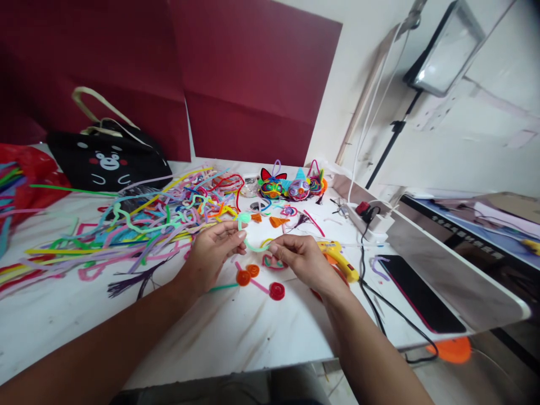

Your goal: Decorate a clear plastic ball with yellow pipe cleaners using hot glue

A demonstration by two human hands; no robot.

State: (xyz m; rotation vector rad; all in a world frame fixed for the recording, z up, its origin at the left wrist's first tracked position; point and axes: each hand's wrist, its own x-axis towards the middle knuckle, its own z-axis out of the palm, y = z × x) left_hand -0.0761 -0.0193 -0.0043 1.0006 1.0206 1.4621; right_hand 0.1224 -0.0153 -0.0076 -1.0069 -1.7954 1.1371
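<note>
A light green pipe cleaner point(253, 248) hangs in a curve between my hands, with a coiled round end at its top left. My left hand point(215, 250) pinches it near that coil. The fingers of my right hand point(301, 259) are closed on its other end. On the table below lie orange coils point(243, 277), a red coil point(277, 291) and a pink pipe cleaner point(258, 286). Behind my hands are small orange pieces point(277, 221) and colourful finished ornaments point(298, 189).
A big pile of pipe cleaners point(169, 216) covers the left. A yellow glue gun point(343, 264), black cables, a power strip point(371, 225) and a dark phone point(422, 295) lie to the right. A black bag point(109, 160) stands at the back left.
</note>
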